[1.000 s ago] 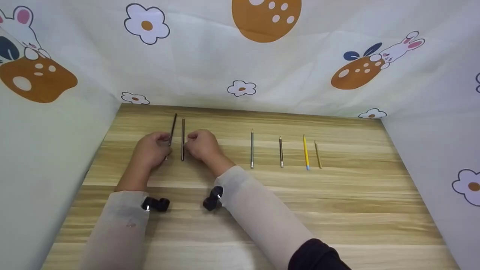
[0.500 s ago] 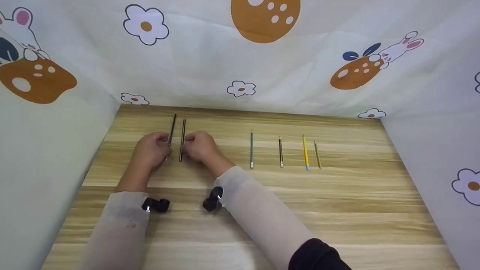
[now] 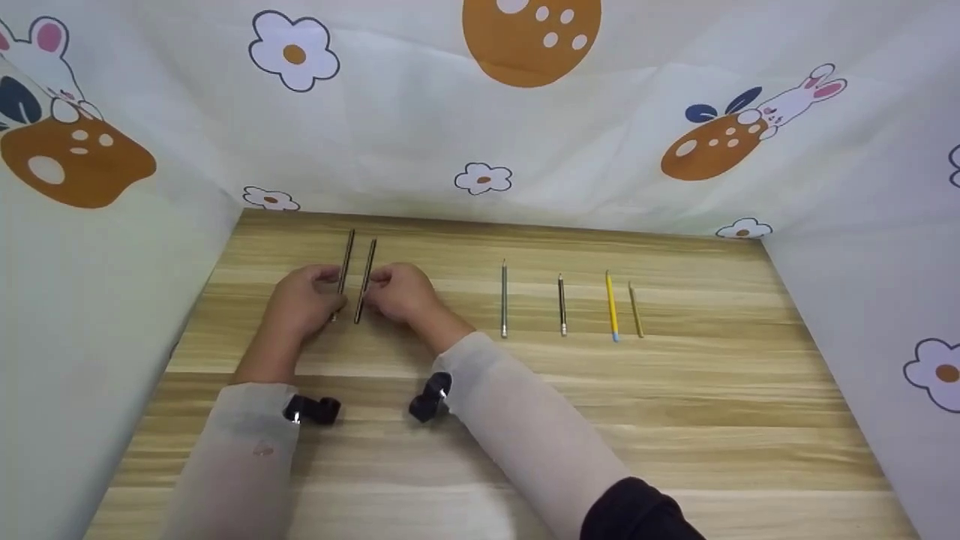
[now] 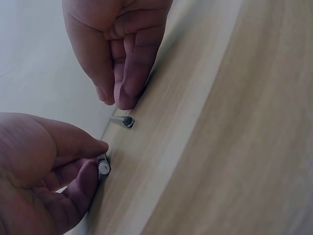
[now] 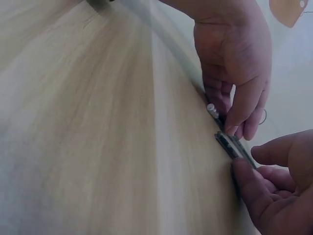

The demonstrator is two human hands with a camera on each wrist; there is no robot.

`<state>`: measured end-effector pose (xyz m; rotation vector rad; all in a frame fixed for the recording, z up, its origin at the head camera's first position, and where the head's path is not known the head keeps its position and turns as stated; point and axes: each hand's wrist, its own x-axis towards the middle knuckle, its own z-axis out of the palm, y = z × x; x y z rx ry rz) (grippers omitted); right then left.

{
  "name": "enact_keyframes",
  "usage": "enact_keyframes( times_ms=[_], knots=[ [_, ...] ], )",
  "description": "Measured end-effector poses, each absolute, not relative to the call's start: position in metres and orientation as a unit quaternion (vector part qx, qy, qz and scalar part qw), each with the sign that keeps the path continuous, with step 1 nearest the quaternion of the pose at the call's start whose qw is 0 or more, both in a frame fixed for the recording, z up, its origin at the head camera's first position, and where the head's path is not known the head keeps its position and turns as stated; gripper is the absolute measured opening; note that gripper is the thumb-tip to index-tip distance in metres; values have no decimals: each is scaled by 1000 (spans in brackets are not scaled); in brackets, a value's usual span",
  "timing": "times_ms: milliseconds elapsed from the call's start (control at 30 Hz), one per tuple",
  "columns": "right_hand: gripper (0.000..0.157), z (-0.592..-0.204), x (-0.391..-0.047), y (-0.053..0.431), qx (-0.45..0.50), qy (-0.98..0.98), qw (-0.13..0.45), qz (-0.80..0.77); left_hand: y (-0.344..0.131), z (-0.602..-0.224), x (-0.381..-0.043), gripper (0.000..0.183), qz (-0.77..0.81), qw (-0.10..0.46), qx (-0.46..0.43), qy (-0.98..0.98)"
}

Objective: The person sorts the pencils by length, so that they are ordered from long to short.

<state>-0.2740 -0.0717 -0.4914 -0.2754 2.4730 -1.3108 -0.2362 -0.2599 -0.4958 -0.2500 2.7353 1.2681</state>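
Note:
In the head view, my left hand (image 3: 304, 300) is at the left part of the table, thumb and fingers around the lower half of a dark pencil (image 3: 347, 259). Its white eraser end (image 4: 103, 168) pokes out between thumb and finger in the left wrist view. Just to the right, my right hand (image 3: 405, 294) has its thumb and fingertips at the side of a second dark pencil (image 3: 369, 262), whose plain dark end (image 5: 222, 139) shows in the right wrist view. Both pencils lean the same way, nearly parallel, with a narrow gap between them.
To the right, on the wooden table (image 3: 525, 420), lie a grey-green pencil (image 3: 504, 296), a short dark pencil (image 3: 562, 304), a yellow pencil (image 3: 612, 307) and a thin tan pencil (image 3: 636, 309). A patterned cloth wall (image 3: 397, 135) rises behind the table.
The second pencil has turned under my right hand: its near end has swung left and its far end slightly right. My left hand and its pencil have hardly moved.

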Motion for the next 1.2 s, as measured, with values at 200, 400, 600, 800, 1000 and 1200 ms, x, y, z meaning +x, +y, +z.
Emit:
enact_keyframes(
  times_ms=[200,400,600,800,1000,1200],
  knots=[
    [39,-483,-274,-50,-99,848,167,-493,-247,-482,-236,64,444,49,-88,890],
    [42,-475,-273,-9,-102,831,151,-525,-218,-473,-240,59,476,45,-79,875],
    [42,-466,-269,33,-80,806,148,-567,-190,-473,-245,59,492,49,-50,867],
    [45,-459,-266,79,-74,814,129,-561,-160,-471,-247,60,500,56,-38,863],
    [45,-459,-263,130,-67,835,94,-539,-130,-469,-247,59,520,69,-23,851],
    [45,-453,-259,176,-47,844,73,-529,-99,-466,-248,57,533,70,-3,843]
  ],
)
